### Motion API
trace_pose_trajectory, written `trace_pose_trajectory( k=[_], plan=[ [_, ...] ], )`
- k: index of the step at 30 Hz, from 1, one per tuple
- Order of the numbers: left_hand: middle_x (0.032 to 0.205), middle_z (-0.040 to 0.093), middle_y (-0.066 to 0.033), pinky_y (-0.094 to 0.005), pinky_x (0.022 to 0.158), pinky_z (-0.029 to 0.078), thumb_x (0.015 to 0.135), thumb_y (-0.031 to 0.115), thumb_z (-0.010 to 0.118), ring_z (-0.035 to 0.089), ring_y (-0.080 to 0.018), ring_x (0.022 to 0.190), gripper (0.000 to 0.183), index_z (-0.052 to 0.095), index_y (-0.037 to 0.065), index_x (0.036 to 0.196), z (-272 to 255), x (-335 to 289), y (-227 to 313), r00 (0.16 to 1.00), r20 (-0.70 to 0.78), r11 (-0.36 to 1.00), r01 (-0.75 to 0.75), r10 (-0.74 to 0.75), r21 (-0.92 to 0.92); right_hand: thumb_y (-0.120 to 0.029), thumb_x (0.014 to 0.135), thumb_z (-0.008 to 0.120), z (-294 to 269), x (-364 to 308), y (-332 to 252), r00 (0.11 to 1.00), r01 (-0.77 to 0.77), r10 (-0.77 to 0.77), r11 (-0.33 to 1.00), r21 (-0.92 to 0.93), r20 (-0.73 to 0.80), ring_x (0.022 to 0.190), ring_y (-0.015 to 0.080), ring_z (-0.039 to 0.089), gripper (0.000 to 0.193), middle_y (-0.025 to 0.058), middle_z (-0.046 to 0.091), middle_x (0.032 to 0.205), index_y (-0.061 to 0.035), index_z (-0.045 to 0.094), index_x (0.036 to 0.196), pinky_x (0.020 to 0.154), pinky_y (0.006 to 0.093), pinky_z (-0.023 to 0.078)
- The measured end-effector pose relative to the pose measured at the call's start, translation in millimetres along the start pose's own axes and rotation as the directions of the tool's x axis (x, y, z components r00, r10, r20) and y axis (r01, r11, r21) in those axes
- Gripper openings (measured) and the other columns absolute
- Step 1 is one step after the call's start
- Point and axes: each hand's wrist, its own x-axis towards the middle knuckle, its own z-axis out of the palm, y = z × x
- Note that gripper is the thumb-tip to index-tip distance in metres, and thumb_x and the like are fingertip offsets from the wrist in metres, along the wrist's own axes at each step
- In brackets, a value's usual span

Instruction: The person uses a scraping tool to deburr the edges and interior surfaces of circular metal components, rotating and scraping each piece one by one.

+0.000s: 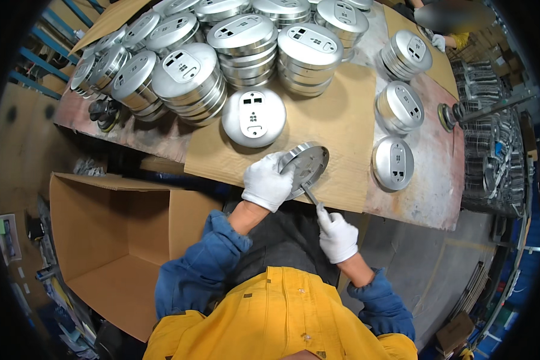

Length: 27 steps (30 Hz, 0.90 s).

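My left hand (268,182), in a white glove, is closed on the rim of a round metal cover (312,166). The cover is tilted up at the cardboard's front edge, its hollow inner side showing. My right hand (337,234), also gloved, grips a narrow flat metal file (309,193), whose far end meets the cover's lower rim. How the fingers wrap its near end is partly hidden. Just beyond my left hand, a single silver cover (269,122) lies face up, with square and round cutouts in its raised panel.
Stacks of similar covers (306,45) crowd the table's far side. Shorter stacks (400,107) stand on the right, beside a cardboard sheet (348,132). An open cardboard box (111,234) sits at my left. Another person's gloved hand (438,42) shows at the far right.
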Motion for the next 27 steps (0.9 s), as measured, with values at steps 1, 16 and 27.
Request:
trace_pose_trajectory(
  k=[1,16,27],
  plan=[
    [0.075,0.068,-0.0144,-0.0308,0.064,0.052,0.076,0.011,0.074,0.068,-0.0257,0.069,0.016,0.068,0.002,0.087,-0.6,-3.2,-0.4,1.000,-0.003,1.000,-0.004,0.004,0.005,-0.017,0.084,0.060,-2.6,2.0,3.4,0.999,-0.012,0.016,0.993,0.114,-0.039,0.057,0.0278,0.060,0.046,0.0082,0.056,0.071,-0.0245,0.053,0.129,0.049,0.0402,0.048],
    [0.079,0.066,-0.0121,-0.0351,0.064,0.053,0.069,0.011,0.073,0.066,-0.0294,0.070,0.021,0.066,0.006,0.089,-5.9,-10.7,3.9,0.970,-0.022,0.968,-0.241,0.243,0.075,-0.011,0.080,0.052,-91.2,38.4,-13.0,0.896,0.047,-0.013,0.997,-0.066,0.444,0.073,0.0300,0.065,0.048,0.0125,0.062,0.084,-0.0182,0.054,0.128,0.061,0.0426,0.050],
    [0.077,0.066,-0.0124,-0.0364,0.063,0.053,0.069,0.011,0.072,0.065,-0.0310,0.069,0.019,0.066,0.007,0.087,-7.1,-7.5,5.8,0.961,0.005,0.958,-0.277,0.277,0.078,-0.011,0.081,0.051,-95.3,58.7,-22.5,0.905,0.198,-0.150,0.977,-0.082,0.398,0.069,0.0301,0.065,0.038,0.0147,0.063,0.079,-0.0081,0.060,0.118,0.056,0.0412,0.050]
  ],
)
